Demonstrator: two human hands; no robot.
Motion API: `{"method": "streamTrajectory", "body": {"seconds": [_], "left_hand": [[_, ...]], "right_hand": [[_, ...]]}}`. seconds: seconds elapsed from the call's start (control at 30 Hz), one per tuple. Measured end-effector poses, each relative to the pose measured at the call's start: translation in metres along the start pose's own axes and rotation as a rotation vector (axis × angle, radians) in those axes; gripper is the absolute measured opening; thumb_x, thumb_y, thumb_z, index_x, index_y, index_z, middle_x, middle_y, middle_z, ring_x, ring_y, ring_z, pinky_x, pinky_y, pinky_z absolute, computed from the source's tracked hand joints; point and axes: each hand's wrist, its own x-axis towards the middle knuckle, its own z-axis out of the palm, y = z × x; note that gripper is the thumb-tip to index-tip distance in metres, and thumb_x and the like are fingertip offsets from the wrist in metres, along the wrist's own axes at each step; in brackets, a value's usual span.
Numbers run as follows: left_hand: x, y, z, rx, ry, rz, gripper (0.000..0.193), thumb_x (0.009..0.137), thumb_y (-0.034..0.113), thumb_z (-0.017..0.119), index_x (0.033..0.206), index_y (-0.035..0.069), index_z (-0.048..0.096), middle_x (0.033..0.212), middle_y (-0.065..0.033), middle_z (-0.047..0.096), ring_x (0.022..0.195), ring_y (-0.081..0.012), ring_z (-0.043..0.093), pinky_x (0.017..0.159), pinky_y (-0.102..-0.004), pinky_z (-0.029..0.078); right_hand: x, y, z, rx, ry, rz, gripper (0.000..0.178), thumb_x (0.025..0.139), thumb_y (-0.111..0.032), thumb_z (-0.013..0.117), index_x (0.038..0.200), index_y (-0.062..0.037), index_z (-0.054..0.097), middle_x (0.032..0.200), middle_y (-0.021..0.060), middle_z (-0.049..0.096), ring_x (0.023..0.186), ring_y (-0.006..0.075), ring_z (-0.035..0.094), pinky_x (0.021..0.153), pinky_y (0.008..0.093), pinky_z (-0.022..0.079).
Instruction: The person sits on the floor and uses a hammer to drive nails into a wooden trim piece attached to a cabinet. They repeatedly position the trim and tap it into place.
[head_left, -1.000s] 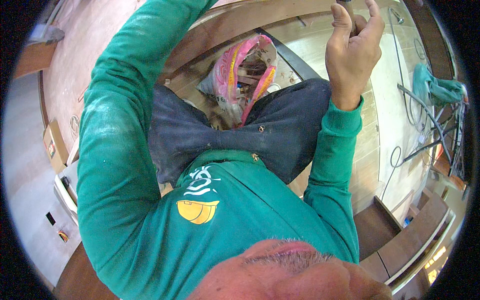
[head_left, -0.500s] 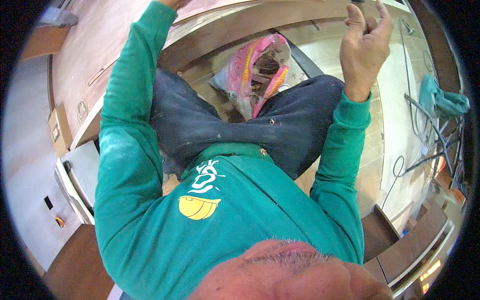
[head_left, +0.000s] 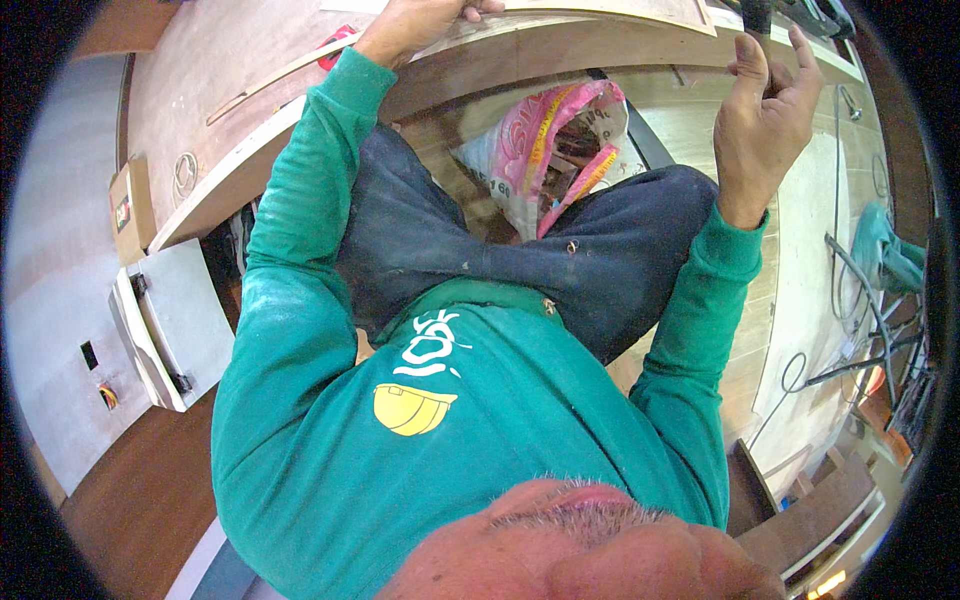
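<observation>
Operator: What are my fingers doing?

Watcher: Your right hand (head_left: 765,120) has the tool (head_left: 757,15) against its fingers; your thumb and one finger stand apart, the others bend in near its dark end. Your left hand (head_left: 415,28) reaches over the bench (head_left: 265,60), fingertips bent and close together just beside the board (head_left: 640,12). The top edge crops them, so I cannot tell if they grip anything.

Operator: And where's the tool?

Watcher: At the upper right, above your right palm, its far end cut off.

Operator: Any lettering?

Watcher: The bag (head_left: 515,165) between your legs is pink and white, with dark print and a yellow lettered band. Your sweatshirt (head_left: 540,400) carries white lettering by a yellow helmet.
</observation>
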Motion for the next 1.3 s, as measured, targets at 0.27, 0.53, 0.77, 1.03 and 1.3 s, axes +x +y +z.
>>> {"method": "streamTrajectory", "body": {"seconds": [0.27,0.53,0.77,1.03,1.3], "left_hand": [[0.018,-0.02,-0.003,0.165,0.078,0.272,0.017,0.106,0.017,0.053,0.103,0.005,0.065,0.094,-0.0088,0.071,0.081,-0.0172,0.064,0.073,-0.0322,0.052],[-0.002,-0.017,0.043,0.873,0.367,0.773,0.011,0.091,0.012,0.058,0.091,0.006,0.068,0.104,-0.0148,0.066,0.107,-0.0386,0.057,0.094,-0.0506,0.045],[-0.001,-0.013,0.048,0.682,0.389,0.594,0.01,0.093,0.011,0.06,0.097,0.002,0.064,0.099,-0.0199,0.063,0.1,-0.0404,0.059,0.091,-0.0487,0.047],[-0.004,-0.01,0.047,0.652,0.365,0.589,0.011,0.093,0.01,0.062,0.094,0.0,0.063,0.098,-0.0223,0.061,0.1,-0.041,0.059,0.092,-0.0477,0.048],[-0.004,-0.016,0.044,0.668,0.363,0.578,0.01,0.094,0.01,0.061,0.094,0.0,0.062,0.098,-0.022,0.06,0.1,-0.0409,0.058,0.092,-0.0481,0.047]], "right_hand": [[0.006,0.033,0.031,0.635,-0.029,-0.051,0.043,0.102,-0.003,0.061,0.144,-0.0026,0.051,0.077,0.0006,0.053,0.07,0.0112,0.049,0.063,0.0267,0.041],[0.002,-0.015,0.022,0.051,-0.029,-0.126,0.047,0.101,-0.003,0.063,0.147,-0.0024,0.049,0.078,0.0029,0.055,0.071,0.0125,0.05,0.065,0.0287,0.044],[-0.003,-0.018,0.024,0.032,-0.079,-0.168,0.048,0.101,-0.005,0.064,0.146,-0.0013,0.048,0.083,0.0099,0.062,0.075,0.0182,0.057,0.069,0.0314,0.048],[-0.001,-0.032,0.012,-0.063,-0.182,-0.089,0.048,0.1,-0.004,0.064,0.146,-0.0011,0.048,0.087,0.0138,0.067,0.077,0.021,0.061,0.071,0.0336,0.05],[-0.005,-0.018,0.023,-0.051,-0.056,-0.246,0.046,0.1,-0.004,0.065,0.143,-0.0013,0.05,0.076,0.0121,0.061,0.067,0.0216,0.056,0.063,0.036,0.045]]}}
